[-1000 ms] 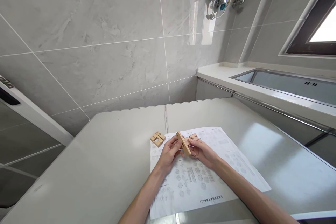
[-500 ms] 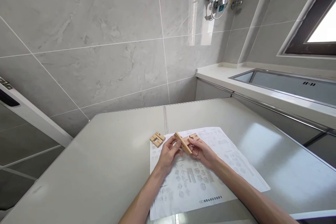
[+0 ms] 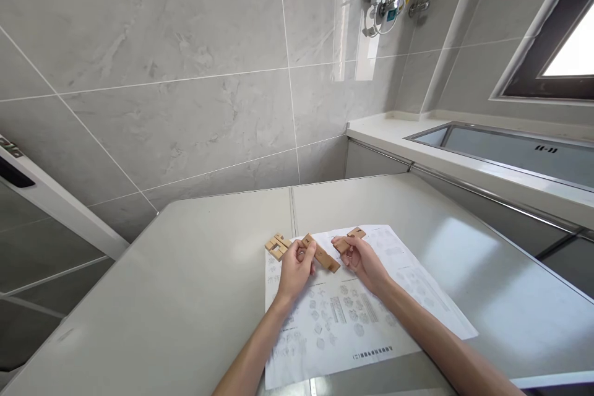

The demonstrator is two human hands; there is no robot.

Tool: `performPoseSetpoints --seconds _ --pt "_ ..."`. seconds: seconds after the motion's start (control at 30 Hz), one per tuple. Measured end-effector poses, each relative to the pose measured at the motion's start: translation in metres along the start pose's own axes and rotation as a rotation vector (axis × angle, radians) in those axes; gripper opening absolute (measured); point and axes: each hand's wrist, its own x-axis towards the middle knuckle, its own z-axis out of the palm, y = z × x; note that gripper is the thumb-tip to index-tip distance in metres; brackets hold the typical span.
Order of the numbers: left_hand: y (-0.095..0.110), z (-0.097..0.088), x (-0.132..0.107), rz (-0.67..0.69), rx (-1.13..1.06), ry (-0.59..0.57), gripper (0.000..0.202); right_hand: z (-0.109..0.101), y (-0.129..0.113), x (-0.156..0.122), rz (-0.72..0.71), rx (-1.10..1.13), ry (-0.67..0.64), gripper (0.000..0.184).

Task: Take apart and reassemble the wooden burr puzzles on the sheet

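Note:
My left hand (image 3: 297,266) is closed around a long wooden puzzle piece (image 3: 322,255) with a dark "2" near its upper end and a notch near its lower end. A second wooden puzzle piece (image 3: 346,243) is pinched by my right hand (image 3: 365,263), its far end showing past the fingers. A gap separates the two pieces, both held above the printed sheet (image 3: 334,346). Behind my left hand, an assembled group of wooden puzzle pieces (image 3: 277,247) with a square opening lies at the sheet's upper left corner, partly covered by the fingers.
Under the sheet is a pale glossy table (image 3: 208,284) with a seam down its middle. To the right runs a counter (image 3: 385,128) with a sink (image 3: 505,147). A tiled wall (image 3: 185,74) rises behind the table, and a white-framed door (image 3: 69,204) stands at left.
The two held pieces have come apart. My right hand has shifted slightly right with its piece, while my left hand has turned its piece so that the numbered face shows.

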Motion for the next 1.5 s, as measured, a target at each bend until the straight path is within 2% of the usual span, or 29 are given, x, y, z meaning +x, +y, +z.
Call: performPoseSetpoints --seconds 0.1,0.3,0.43,0.57,0.7,1.03,1.37,1.5 --pt "-0.001 -0.001 -0.001 0.041 0.162 0.075 0.051 -0.003 0.002 0.001 -0.001 -0.039 0.034 0.033" --pt "-0.005 -0.003 -0.001 0.077 0.489 0.155 0.049 0.001 0.002 -0.002 -0.089 -0.290 0.072 0.054" --pt "-0.011 -0.004 -0.001 0.062 0.696 0.170 0.047 0.003 0.004 -0.004 -0.192 -0.521 0.076 0.054" --pt "-0.011 -0.004 -0.001 0.037 0.851 0.161 0.043 0.001 0.006 -0.005 -0.323 -0.737 0.136 0.056" --pt "-0.007 -0.005 -0.001 0.009 0.967 0.140 0.044 -0.001 0.007 -0.003 -0.342 -0.872 0.164 0.057" --pt "-0.008 -0.007 0.001 -0.045 1.146 0.096 0.050 -0.007 0.020 0.000 -0.318 -1.161 0.139 0.027" --pt "-0.013 -0.006 -0.002 0.053 1.178 0.082 0.053 -0.010 0.029 0.003 -0.399 -1.264 0.136 0.023" --pt "-0.016 -0.007 -0.002 0.121 1.161 0.097 0.047 -0.010 0.032 0.004 -0.441 -1.261 0.150 0.022"
